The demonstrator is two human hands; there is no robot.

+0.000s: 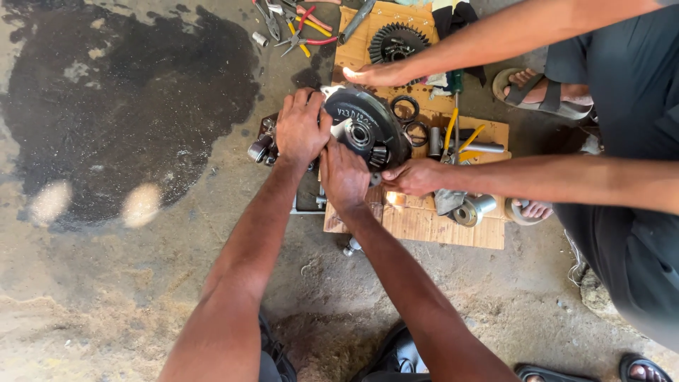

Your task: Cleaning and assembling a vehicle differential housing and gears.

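While both hands press on it, dark round clutch assembly (368, 131) on cardboard sheet (424, 219), left hand (303, 129) clamped over its left edge, right hand (344, 177) gripping its lower side, co-worker's hands (414, 177) just right, pliers (300, 28) beyond.

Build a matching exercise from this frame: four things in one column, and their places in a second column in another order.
Things:
1. toothed gear wheel
2. pliers
3. dark round housing
4. shiny metal cylinder

Places:
A. on the bare floor at the top, left of the cardboard
B. between the left hand and right hand, also held by a co-worker's hand
C. on the wooden board, lower right
D. on the cardboard at the top

Pairs: 1-D, 2-A, 3-B, 4-C
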